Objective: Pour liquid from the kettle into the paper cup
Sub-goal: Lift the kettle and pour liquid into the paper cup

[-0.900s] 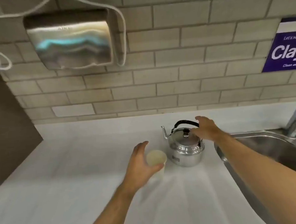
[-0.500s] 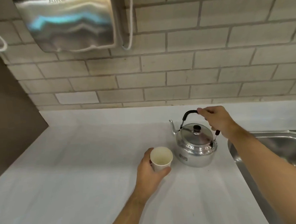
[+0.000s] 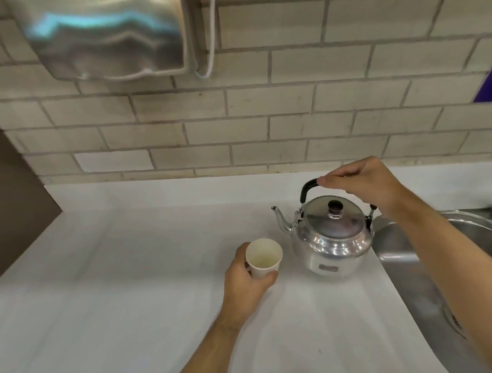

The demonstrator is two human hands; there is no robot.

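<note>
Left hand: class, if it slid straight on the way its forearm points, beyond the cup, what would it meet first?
Probably the shiny metal kettle, just beyond the white paper cup the left hand holds; depth is unclear.

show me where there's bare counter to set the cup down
Widest free patch: the white countertop left of the left hand holding the white paper cup, out to the brown side panel. The near strip is bare too. It is crowded around the shiny metal kettle beside the steel sink.

A paper cup (image 3: 264, 257) and a kettle (image 3: 333, 237) stand on the surface (image 3: 129, 280), the cup just left of the kettle. A sink (image 3: 398, 252) lies right of the kettle, a tiled wall (image 3: 263, 113) behind.
</note>
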